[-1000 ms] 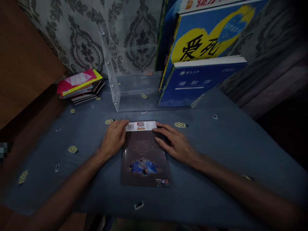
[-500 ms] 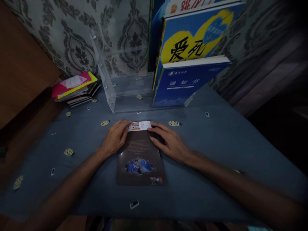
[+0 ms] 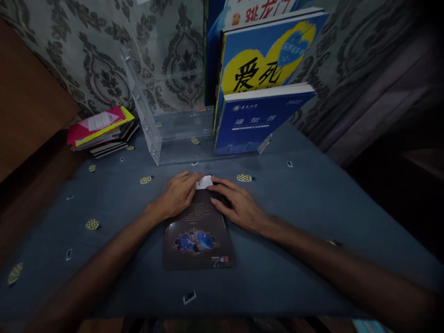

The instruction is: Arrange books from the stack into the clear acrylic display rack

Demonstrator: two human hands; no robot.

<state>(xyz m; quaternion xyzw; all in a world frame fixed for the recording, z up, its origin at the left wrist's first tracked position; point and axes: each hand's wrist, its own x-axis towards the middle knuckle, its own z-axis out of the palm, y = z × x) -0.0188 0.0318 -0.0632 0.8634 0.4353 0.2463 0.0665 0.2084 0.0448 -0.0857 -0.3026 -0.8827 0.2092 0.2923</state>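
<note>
Lying flat on the cloth (image 3: 298, 212), the booklet (image 3: 198, 256) runs lengthwise away from the person, its near end on the wearer's side of both hands and its far end between them. Both hands touch it or sit right against it, but the left hand (image 3: 178, 194) is nearer its middle line, bent over the far left corner and partly across the white label (image 3: 204, 182); its fingers are close together, and whether they pinch the cover or only press on it cannot be told. The right hand (image 3: 239, 206) rests along the far right edge, thumb spread from the fingers; the dark patch between them could be shadow or some object, so what it holds, if anything, is unclear. Much of the label and the far left edge is hidden under the left hand, and the small print just below the fingertips is too faint to read. Just beyond both hands stands the clear rack (image 3: 156, 155), its see-through panels hard to trace; beyond the right hand the blue book (image 3: 256, 122) leans in it, covering the lower part of the yellow book (image 3: 239, 62) behind.
</note>
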